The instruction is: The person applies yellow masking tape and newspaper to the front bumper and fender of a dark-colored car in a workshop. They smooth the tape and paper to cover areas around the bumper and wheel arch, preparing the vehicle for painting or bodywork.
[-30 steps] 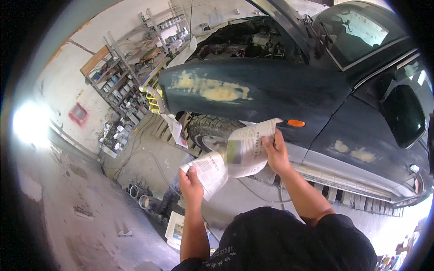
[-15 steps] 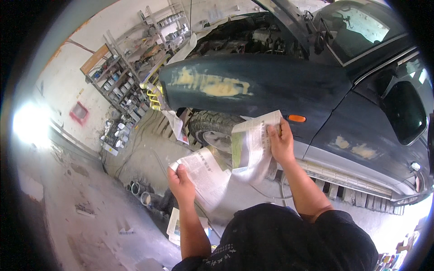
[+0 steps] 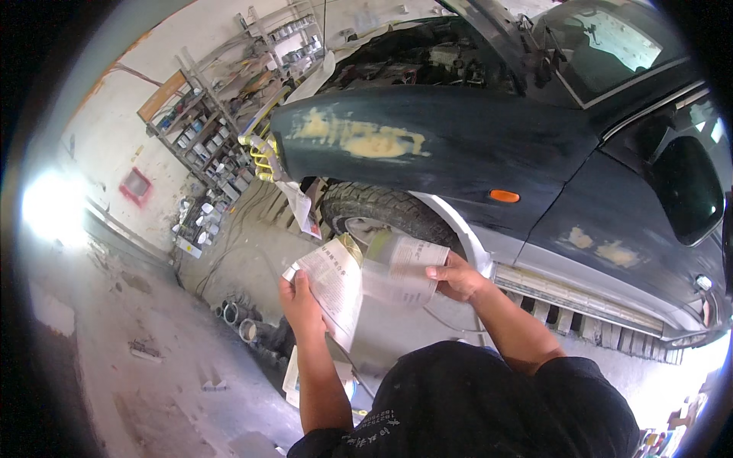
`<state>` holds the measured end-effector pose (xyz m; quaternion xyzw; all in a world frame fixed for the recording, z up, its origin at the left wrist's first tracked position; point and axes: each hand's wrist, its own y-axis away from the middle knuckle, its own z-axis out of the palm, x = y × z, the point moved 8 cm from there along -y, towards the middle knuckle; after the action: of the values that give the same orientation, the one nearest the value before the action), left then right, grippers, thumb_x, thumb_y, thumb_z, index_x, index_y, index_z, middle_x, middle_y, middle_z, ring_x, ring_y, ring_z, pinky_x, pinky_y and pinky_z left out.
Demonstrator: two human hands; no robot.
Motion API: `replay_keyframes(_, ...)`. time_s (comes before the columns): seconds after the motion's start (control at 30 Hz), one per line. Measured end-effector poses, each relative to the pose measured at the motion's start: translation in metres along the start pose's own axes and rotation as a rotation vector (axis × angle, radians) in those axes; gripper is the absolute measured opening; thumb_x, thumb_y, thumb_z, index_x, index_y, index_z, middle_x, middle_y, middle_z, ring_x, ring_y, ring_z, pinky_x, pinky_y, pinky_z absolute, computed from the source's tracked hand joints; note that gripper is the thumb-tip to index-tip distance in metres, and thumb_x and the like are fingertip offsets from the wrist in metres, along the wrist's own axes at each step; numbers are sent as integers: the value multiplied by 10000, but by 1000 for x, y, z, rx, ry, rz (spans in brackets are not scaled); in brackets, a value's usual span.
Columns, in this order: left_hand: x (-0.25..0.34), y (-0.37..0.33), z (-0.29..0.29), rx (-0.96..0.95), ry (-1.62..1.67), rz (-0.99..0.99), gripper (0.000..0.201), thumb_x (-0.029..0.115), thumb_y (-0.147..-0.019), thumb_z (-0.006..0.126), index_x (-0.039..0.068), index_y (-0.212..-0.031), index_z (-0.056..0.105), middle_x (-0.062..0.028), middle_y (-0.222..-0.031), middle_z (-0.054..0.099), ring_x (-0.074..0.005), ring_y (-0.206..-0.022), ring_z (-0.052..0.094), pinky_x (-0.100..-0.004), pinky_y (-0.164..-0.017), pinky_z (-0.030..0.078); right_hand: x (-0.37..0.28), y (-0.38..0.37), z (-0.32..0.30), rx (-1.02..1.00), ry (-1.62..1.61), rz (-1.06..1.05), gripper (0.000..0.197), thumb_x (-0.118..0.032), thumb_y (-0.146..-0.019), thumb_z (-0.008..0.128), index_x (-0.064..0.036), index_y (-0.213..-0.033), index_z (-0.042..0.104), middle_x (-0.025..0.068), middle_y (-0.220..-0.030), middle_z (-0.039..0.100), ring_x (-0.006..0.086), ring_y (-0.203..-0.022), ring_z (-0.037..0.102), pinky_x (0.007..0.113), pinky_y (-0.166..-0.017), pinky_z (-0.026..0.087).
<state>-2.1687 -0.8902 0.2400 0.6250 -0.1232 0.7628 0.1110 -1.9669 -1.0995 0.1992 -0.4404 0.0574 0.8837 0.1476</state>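
Note:
My left hand (image 3: pixel 303 307) is closed on a printed newspaper piece (image 3: pixel 333 284), thumb on top, and the paper hangs down to a point. To its right, my right hand (image 3: pixel 458 278) pinches the edge of another newspaper part (image 3: pixel 412 258), which has a green picture area and is blurred at its lower side. Whether the two parts still join cannot be made out. Beyond my hands stands a dark car, its front fender (image 3: pixel 466 145) carrying a patch of cream filler (image 3: pixel 374 141). The front tyre (image 3: pixel 389 208) lies just past the paper.
An orange side marker (image 3: pixel 504 196) sits on the fender. Further right are a door mirror (image 3: pixel 685 187) and a silver sill (image 3: pixel 580 301). Shelves (image 3: pixel 200 137) with many cans line the far left wall. Pipes (image 3: pixel 248 330) and a hose lie on the floor.
My right hand has come down and toward me with its newspaper part, uncovering the wheel arch and tyre. My left hand's piece has tilted, its free corner now hanging lower.

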Motion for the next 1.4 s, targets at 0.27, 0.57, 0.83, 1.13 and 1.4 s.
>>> replay_keyframes(0.27,-5,-6,-12,-39,158,-33,269,112,-964,480,-22,-1197,484,-122,-1107,586,-212,-952,597,-342,-843,488,4,-6,7,162,349,33,441,-38,-817,688,17,-1233,555,123,-1152,635,208,-1024,612,350,-915,485)
replay_keyframes(0.57,-59,26,5,-316,181,-208,404,22,-859,591,-20,-1243,470,-158,-1199,570,-254,-1096,569,-397,-958,451,-3,-11,14,163,241,-11,385,-3,-821,656,16,-1198,576,115,-1110,642,201,-996,615,347,-891,489)
replay_keyframes(0.83,-68,15,-4,-244,354,-227,211,66,-907,571,-6,-1102,536,-106,-1052,628,-198,-939,614,-345,-864,494,-4,-2,-7,211,155,-14,386,1,-832,627,26,-1210,552,122,-1122,633,217,-1012,615,368,-897,497)
replay_keyframes(1.13,-45,20,-13,-100,-229,89,186,163,-968,518,-1,-1053,544,-81,-948,639,-119,-836,578,-277,-759,463,-6,-1,-5,378,87,-24,282,0,-895,544,15,-1174,505,140,-1107,617,257,-1035,614,394,-927,498)
replay_keyframes(1.4,-34,20,-15,-146,-294,168,196,179,-970,522,-6,-1026,558,-79,-925,646,-118,-812,577,-276,-762,466,-5,-7,-13,391,140,-223,240,-46,-924,530,10,-1156,507,122,-1061,625,193,-934,627,334,-814,532)
